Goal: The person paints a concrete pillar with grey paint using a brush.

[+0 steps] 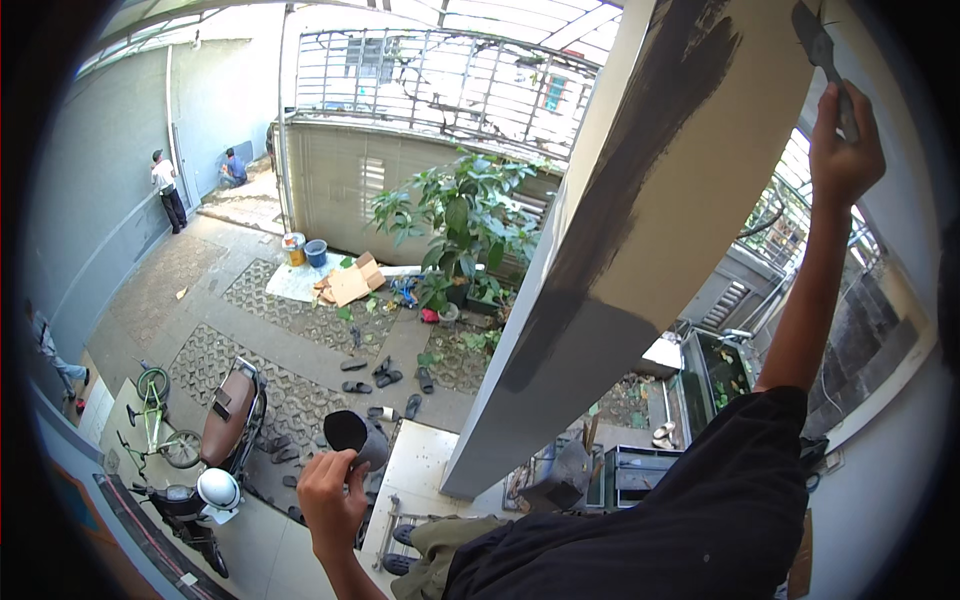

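High at the upper right, my right hand (847,155) is closed round the handle of a paintbrush (818,45). The dark bristle end is up beside the edge of a square pillar (750,170); I cannot tell whether it touches. Cream shows on much of the pillar's upper face, with a wet-looking dark grey streak (665,110) along its left side and flat grey lower down. Low and left of the pillar, my left hand (332,495) grips a dark paint cup (360,438) by its rim and side. The cup is tilted, its inside dark.
Below are my shoes (400,550) by a metal frame, probably a ladder. A motorcycle (228,420) with a white helmet (218,488) and a green bicycle (150,410) stand left. Sandals (385,372), buckets (316,252), cardboard (355,280) and a leafy plant (460,210) lie beyond. Several people are at the left.
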Demonstrator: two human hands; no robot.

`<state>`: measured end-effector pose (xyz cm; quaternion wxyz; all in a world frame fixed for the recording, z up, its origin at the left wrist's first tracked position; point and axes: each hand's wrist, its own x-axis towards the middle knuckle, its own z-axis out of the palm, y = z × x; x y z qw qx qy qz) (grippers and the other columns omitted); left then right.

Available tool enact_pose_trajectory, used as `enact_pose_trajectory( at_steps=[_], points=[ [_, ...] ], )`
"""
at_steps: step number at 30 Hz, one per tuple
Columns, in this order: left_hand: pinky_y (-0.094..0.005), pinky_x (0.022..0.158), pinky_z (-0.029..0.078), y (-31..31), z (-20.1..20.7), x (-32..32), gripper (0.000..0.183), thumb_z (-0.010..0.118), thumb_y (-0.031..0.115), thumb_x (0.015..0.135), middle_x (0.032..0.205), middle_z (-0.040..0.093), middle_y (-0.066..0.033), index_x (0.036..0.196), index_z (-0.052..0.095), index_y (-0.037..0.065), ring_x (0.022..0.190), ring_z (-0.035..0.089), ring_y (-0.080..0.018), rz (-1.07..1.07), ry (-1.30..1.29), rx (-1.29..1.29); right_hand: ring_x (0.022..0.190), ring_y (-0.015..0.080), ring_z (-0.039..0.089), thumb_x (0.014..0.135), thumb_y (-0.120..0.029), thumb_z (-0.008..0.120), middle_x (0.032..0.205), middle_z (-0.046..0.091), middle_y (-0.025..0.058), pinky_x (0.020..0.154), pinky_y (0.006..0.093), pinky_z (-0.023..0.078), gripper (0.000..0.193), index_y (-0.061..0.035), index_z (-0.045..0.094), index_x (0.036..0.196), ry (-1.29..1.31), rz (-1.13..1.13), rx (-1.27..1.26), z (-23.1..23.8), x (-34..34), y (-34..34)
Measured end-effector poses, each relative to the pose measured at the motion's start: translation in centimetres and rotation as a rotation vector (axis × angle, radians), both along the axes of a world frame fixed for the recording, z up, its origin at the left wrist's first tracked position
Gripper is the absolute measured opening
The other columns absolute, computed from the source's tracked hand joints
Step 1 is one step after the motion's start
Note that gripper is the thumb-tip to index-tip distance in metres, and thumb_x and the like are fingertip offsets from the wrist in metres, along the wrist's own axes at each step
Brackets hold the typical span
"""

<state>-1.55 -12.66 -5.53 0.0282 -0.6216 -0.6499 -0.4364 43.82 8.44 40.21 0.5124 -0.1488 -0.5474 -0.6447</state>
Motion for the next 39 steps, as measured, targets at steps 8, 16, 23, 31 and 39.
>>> enact_pose_trajectory(
  at_steps=[8,16,23,31,39],
  points=[
    [-0.0454,0.070,0.050,0.6,-0.8,-0.1,0.021,0.083,0.002,0.079,0.081,0.067,-0.0106,0.095,0.069,0.002,0.076,0.064,-0.0338,0.012,0.013,0.017,0.076,0.0285,0.069,0.095,-0.006,0.071,0.090,0.062,0.0107,0.065,0.0419,0.057,0.015,-0.0045,0.066,0.109,-0.247,-0.202,-0.349,-8.0,-4.7,3.7],
    [-0.0448,0.070,0.050,0.6,-0.7,-0.6,0.024,0.084,0.000,0.077,0.080,0.067,-0.0124,0.097,0.070,0.002,0.075,0.064,-0.0336,-0.032,0.005,0.031,0.075,0.0252,0.071,0.087,-0.001,0.078,0.087,0.067,0.0108,0.062,0.0367,0.058,0.019,-0.0003,0.067,0.102,-0.539,0.282,-0.893,-18.3,-11.1,0.0],
    [-0.0450,0.070,0.050,1.2,-0.6,-0.5,0.024,0.084,0.001,0.076,0.081,0.067,-0.0120,0.097,0.070,0.002,0.075,0.064,-0.0337,-0.053,0.005,0.027,0.080,0.0214,0.076,0.101,-0.011,0.073,0.092,0.076,0.0125,0.071,0.0337,0.059,0.014,-0.0004,0.073,0.110,0.066,0.213,-0.352,-5.2,-2.3,2.0],
    [-0.0443,0.070,0.051,1.2,-0.4,-0.1,0.019,0.081,0.002,0.080,0.082,0.068,-0.0098,0.096,0.070,0.003,0.077,0.065,-0.0320,-0.058,0.004,0.024,0.073,0.0346,0.068,0.102,-0.014,0.070,0.088,0.067,0.0137,0.063,0.0411,0.054,0.011,-0.0034,0.066,0.100,-0.032,-0.083,-0.067,0.5,-0.6,3.4],
    [-0.0450,0.072,0.051,1.1,0.6,-0.1,0.023,0.083,0.001,0.077,0.083,0.068,-0.0122,0.095,0.069,0.003,0.078,0.066,-0.0339,-0.072,0.017,-0.011,0.070,0.0270,0.069,0.092,-0.002,0.074,0.086,0.065,0.0099,0.063,0.0388,0.056,0.011,-0.0014,0.067,0.100,-0.330,0.115,-0.447,-10.9,-11.4,2.8]
  ],
)
